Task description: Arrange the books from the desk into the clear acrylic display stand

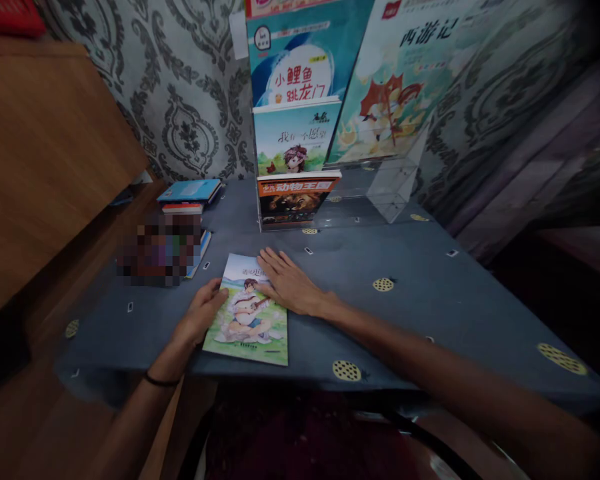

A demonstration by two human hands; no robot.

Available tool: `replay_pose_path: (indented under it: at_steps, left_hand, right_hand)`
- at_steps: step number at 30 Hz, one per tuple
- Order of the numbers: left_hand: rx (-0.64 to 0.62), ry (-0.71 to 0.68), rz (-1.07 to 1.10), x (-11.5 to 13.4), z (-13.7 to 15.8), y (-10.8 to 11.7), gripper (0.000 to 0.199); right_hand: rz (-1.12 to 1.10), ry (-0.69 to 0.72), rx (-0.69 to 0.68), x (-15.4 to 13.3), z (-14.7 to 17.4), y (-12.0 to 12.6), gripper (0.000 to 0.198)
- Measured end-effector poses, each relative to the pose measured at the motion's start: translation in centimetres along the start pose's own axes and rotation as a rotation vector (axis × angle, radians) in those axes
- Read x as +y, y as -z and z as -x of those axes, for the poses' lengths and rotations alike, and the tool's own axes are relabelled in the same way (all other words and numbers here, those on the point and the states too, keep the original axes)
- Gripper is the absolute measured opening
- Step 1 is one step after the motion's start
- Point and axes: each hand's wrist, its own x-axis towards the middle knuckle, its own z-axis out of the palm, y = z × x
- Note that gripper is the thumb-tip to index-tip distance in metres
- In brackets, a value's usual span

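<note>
Bare arms [455,360] reach over the tabletop [430,260] to a guitar book [250,323]. Left hand [200,313] holds its edge; right hand [291,285] lies flat, fingers out, on its top corner. Behind, 1 big book [393,80] says 西游记.

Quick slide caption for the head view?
Left hand on the left edge, right hand across the top right of a book lying on pineapple-print cloth, before a clear book rack.

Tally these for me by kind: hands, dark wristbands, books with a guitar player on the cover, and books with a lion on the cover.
Hands: 2, left hand and right hand
Dark wristband: 1
Guitar-player book: 1
Lion book: 1
Total: 5
</note>
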Motion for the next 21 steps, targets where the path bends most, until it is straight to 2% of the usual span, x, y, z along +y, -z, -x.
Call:
replay_pose_path:
  at_steps: [4, 8, 11, 13, 15, 18, 21]
  left_hand:
    - [-0.043, 0.002, 0.024, 0.0, -0.5, 0.3, 0.055]
    - [-0.092, -0.04, 0.022, 0.2, -1.2, 0.5, 0.052]
    - [-0.202, -0.068, -0.101, 1.0, -1.8, 0.4, 0.05]
    - [-0.227, -0.151, -0.292, 1.7, -2.2, 0.4, 0.042]
    - [-0.125, -0.299, -0.586, 2.4, -2.4, 0.6, 0.033]
    - [0.156, -0.472, -1.003, 3.4, -2.3, 1.7, 0.03]
    - [0.326, -0.548, -1.164, 3.7, -1.9, 3.4, 0.028]
  right_hand:
    - [-0.002, 0.123, -0.035, -3.6, 3.0, -0.5, 0.071]
    - [-0.062, 0.341, -0.118, -8.3, 5.3, -0.1, 0.072]
    - [-0.13, 0.449, -0.216, -9.7, 5.8, 1.2, 0.063]
    - [-0.182, 0.479, -0.269, -9.5, 5.3, 1.9, 0.058]
    - [-0.212, 0.45, -0.27, -8.9, 4.4, 2.2, 0.055]
    - [-0.198, 0.35, -0.221, -7.7, 3.1, 1.6, 0.047]
    - [-0.186, 0.311, -0.193, -6.8, 2.5, 0.5, 0.045]
